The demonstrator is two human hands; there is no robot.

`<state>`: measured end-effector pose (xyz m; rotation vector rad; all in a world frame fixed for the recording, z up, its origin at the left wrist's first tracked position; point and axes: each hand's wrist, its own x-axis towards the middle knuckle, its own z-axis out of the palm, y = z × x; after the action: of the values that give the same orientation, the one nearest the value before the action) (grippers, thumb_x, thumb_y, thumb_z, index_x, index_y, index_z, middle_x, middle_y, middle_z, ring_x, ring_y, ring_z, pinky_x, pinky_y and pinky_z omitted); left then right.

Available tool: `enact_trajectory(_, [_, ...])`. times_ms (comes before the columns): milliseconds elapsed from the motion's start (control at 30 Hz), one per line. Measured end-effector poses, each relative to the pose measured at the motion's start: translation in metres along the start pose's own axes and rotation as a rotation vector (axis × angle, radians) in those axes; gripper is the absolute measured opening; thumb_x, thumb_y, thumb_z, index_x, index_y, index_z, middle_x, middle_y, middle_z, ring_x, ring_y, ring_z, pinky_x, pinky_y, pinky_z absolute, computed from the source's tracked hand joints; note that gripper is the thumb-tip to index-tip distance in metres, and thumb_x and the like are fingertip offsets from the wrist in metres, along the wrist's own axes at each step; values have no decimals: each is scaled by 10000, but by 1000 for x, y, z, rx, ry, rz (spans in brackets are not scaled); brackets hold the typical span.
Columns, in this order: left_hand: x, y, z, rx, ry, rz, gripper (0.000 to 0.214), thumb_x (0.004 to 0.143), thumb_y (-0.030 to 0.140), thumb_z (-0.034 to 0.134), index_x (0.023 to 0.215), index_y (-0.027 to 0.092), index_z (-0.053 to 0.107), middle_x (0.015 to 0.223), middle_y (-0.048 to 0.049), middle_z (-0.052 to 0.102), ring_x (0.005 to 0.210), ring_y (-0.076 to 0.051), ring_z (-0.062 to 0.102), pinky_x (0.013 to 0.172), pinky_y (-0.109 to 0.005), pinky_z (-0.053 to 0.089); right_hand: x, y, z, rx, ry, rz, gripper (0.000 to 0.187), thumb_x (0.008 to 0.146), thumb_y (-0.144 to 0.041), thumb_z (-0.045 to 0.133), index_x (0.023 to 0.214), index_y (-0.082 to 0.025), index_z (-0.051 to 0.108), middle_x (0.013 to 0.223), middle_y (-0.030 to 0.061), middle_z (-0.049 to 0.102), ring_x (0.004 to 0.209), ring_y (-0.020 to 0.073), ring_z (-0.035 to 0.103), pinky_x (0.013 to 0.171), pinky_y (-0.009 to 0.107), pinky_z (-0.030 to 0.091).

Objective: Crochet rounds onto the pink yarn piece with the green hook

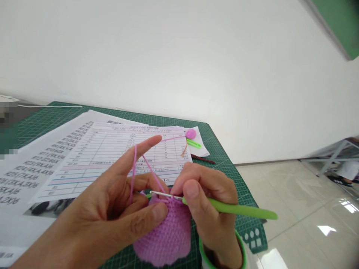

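ribbed purple crochet dome (165, 235), slim green hook (224, 207), taut yarn (133, 172)

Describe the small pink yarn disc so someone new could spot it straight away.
Follow the green cutting mat to its far right corner, past the printed sheets. The pink disc lies there on white paper, beside a green clip: flat, far smaller than the pink crochet piece.

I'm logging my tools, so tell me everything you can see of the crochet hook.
The crochet hook has a slim silvery metal shaft and a long lime-green handle, plastic or rubber by its look. It lies nearly level, tip pointing left into the purple crocheted piece. The right hand pinches it where metal meets handle; the tail sticks out right.
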<state>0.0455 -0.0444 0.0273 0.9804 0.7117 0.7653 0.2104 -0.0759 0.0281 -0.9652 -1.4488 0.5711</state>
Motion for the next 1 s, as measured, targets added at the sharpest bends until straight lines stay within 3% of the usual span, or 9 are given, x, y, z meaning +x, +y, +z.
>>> enact_trajectory(167, [-6,11,6,-22,45,-113,860,718,333,843,1416,547,387,696,57,686,488,-60,490,507,-145,446,2,0,-2,60,-50,-16,263,917,-304,577,703,-160,632,614,-21,567,560,72,503,522,227,386])
enact_trajectory(367, [-7,15,8,-46,32,-227,916,678,361,874,1422,557,376,731,35,717,575,-123,605,503,-180,464,2,-2,-4,177,-65,68,369,960,-307,515,633,-170,620,556,-28,554,494,62,484,467,215,372])
enact_trajectory(467, [-7,14,7,-17,50,-218,894,666,358,881,1417,508,421,711,42,700,519,-80,541,471,-142,420,2,-3,-4,148,-63,55,364,958,-312,517,638,-169,615,562,-28,553,504,60,494,473,211,377])
enact_trajectory(633, [-6,13,4,59,106,-157,885,681,386,863,1404,562,384,724,59,714,538,-68,564,507,-121,447,2,-5,0,40,-64,-27,341,957,-397,514,746,-167,653,627,-10,613,554,70,544,520,214,448])
enact_trajectory(767, [-7,13,-3,65,130,-136,862,673,313,879,1376,546,439,648,72,688,493,-45,504,477,-84,431,3,-7,4,-128,-68,-133,297,953,-329,521,742,-169,656,636,12,652,562,95,569,531,246,476])
enact_trajectory(1000, [-9,9,-7,-33,59,-232,969,684,333,869,1439,572,310,721,63,716,541,-99,612,496,-157,464,0,-8,2,-75,-18,-45,327,926,-274,531,640,-162,643,551,-7,597,491,80,515,464,239,396])
